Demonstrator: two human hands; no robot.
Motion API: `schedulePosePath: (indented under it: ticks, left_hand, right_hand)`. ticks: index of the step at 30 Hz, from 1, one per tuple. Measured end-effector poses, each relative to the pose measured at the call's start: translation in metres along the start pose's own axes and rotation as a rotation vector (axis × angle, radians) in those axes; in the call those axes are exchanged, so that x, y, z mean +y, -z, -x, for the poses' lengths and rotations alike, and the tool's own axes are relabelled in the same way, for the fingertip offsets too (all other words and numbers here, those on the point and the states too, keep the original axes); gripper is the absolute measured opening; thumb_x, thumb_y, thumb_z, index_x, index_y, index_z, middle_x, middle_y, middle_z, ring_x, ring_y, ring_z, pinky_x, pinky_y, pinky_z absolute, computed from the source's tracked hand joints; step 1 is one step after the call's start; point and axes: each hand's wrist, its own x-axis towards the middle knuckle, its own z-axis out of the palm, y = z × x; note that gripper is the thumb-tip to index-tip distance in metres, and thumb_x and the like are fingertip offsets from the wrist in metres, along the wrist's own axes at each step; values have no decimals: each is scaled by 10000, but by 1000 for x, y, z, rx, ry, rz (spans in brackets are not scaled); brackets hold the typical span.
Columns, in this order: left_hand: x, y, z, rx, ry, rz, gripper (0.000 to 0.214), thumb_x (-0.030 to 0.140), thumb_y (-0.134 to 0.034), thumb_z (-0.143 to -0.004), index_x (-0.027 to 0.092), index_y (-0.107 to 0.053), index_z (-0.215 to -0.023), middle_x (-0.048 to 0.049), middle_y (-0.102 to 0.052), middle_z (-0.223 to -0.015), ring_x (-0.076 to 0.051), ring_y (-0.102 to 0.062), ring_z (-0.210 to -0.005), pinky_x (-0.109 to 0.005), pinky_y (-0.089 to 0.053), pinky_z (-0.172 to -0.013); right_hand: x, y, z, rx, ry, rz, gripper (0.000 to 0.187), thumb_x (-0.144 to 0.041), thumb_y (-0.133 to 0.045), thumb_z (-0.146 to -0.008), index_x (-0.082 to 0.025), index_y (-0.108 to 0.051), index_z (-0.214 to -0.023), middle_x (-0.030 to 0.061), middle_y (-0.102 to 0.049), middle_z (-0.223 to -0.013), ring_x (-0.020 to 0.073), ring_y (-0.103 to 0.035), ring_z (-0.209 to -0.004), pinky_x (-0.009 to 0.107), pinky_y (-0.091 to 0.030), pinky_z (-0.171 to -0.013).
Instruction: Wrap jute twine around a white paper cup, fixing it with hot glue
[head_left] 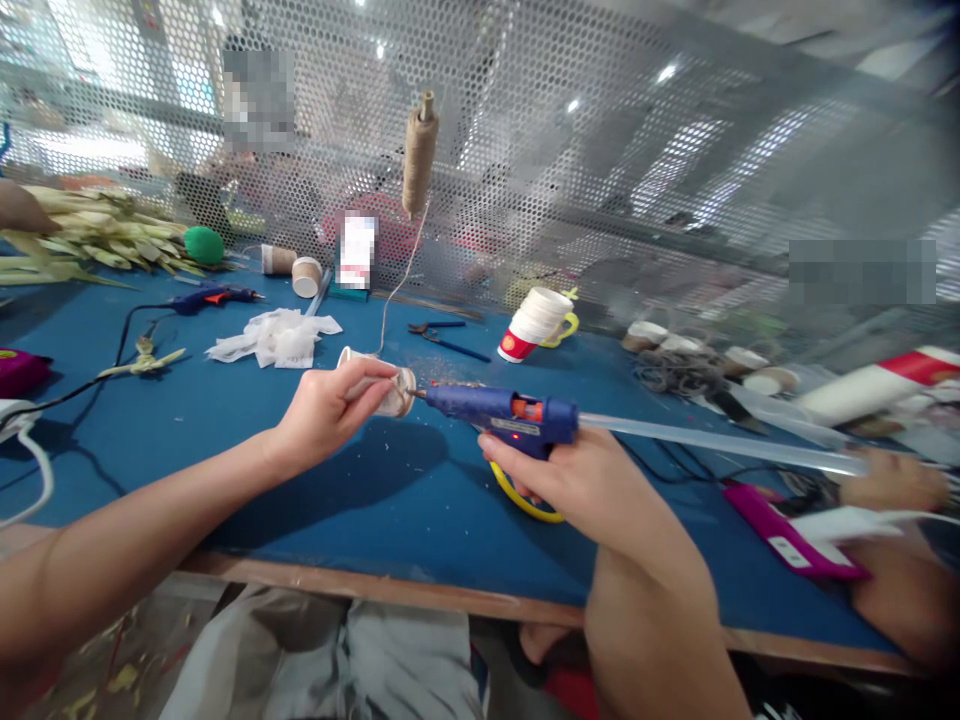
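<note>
My left hand (pixel 330 410) is closed around a small paper cup (pixel 401 395) tipped on its side over the table. My right hand (pixel 562 470) grips a blue hot glue gun (pixel 495 410), whose nozzle meets or nearly meets the cup's end. A small red light glows on the gun, and a long clear glue stick (pixel 720 440) sticks out of its back. Twine (pixel 397 285) runs down toward the cup from a spool (pixel 421 155) hanging above. Under my right hand shows part of a yellow ring-shaped handle (pixel 521 497).
Pliers (pixel 450 340) and stacked paper cups (pixel 535 322) lie beyond my hands. White tissue (pixel 277 337), a second glue gun (pixel 214 296) and corn husks (pixel 112 235) are at left. A purple power strip (pixel 795 535) and another person's hand (pixel 892 482) are at right. Perforated metal mesh (pixel 570 150) stands behind.
</note>
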Motion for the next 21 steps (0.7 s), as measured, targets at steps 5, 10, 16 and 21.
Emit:
schedulePosePath:
  ticks: [5,10,16,21]
  left_hand:
    - [1,1,-2,-15,65,-22,172,229,-493,-818,136,-626,-878,-34,-702,-726,-110,-636,-604,-173,-461,-537]
    - [0,1,-2,-7,85,-37,184,249,-488,-821,140,-628,-871,-36,-701,-732,-121,-640,-632,-180,-459,-539]
    - [0,1,-2,13,20,-23,157,219,-498,-820,141,-613,-892,-35,-704,-753,-111,-646,-638,-170,-471,-555]
    - [0,0,0,41,-75,-12,134,194,-498,-820,144,-594,-899,-39,-705,-799,-104,-654,-683,-170,-493,-616]
  right_hand:
    - [-2,0,0,57,87,123,264,-352,-527,-722,-210,-483,-503,-20,-507,-413,139,-493,-425,273,-403,-473]
    - [-5,1,-2,67,159,169,141,-294,-530,-711,-199,-597,-632,2,-571,-518,169,-559,-556,291,-436,-571]
    - [-2,3,-1,14,-35,-87,275,-358,-572,-710,-197,-484,-505,-28,-484,-392,105,-457,-372,239,-386,-417]
    - [10,9,-19,29,-61,-476,175,-343,-612,-687,-177,-560,-703,-60,-463,-408,80,-419,-367,214,-363,-394]
